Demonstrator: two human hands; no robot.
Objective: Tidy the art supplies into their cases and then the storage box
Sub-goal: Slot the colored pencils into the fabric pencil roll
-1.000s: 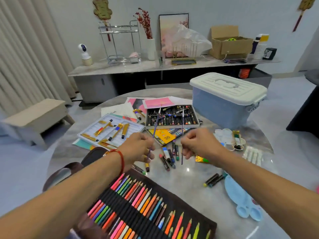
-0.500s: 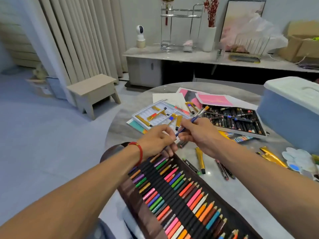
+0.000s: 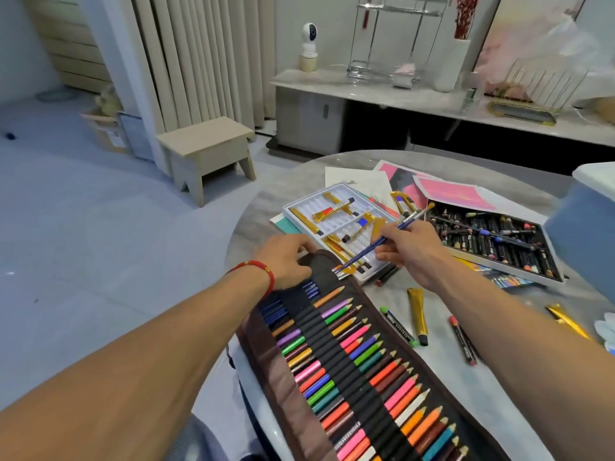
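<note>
- Your right hand (image 3: 411, 252) pinches a blue-handled paintbrush (image 3: 382, 240) between thumb and fingers, holding it slanted above the near corner of the white paint tray (image 3: 301, 205), bristle end up toward the crayon box (image 3: 492, 242).
- Your left hand (image 3: 286, 261) grips the far end of the brown pencil roll (image 3: 273, 367), fingers curled over its folded dark edge; a red cord bracelet (image 3: 263, 269) sits on that wrist.
- The pencil roll lies open on the round marble table (image 3: 253, 207), running from your left hand toward the near edge, its elastic band holding a row of coloured pencils (image 3: 366, 354) with tips pointing right.
- At the roll's far end, just under your left hand, a few blue handles (image 3: 274, 311) are already tucked in the loops.
- The paint tray lies just beyond the roll's far end, with several gold paint tubes (image 3: 332, 211) lying loose across its slots.
- Right of the roll, on bare tabletop, lie one gold tube (image 3: 417, 314), a black crayon with green ends (image 3: 397, 326) and a red-tipped crayon (image 3: 462, 341), near each other but apart.
- The crayon box lies open beyond your right hand, full of dark sticks, with pink-printed sheets (image 3: 449, 194) behind it.
- The blue storage box (image 3: 585, 234) with a white lid stands at the frame's right edge, just beside the crayon box.
</note>
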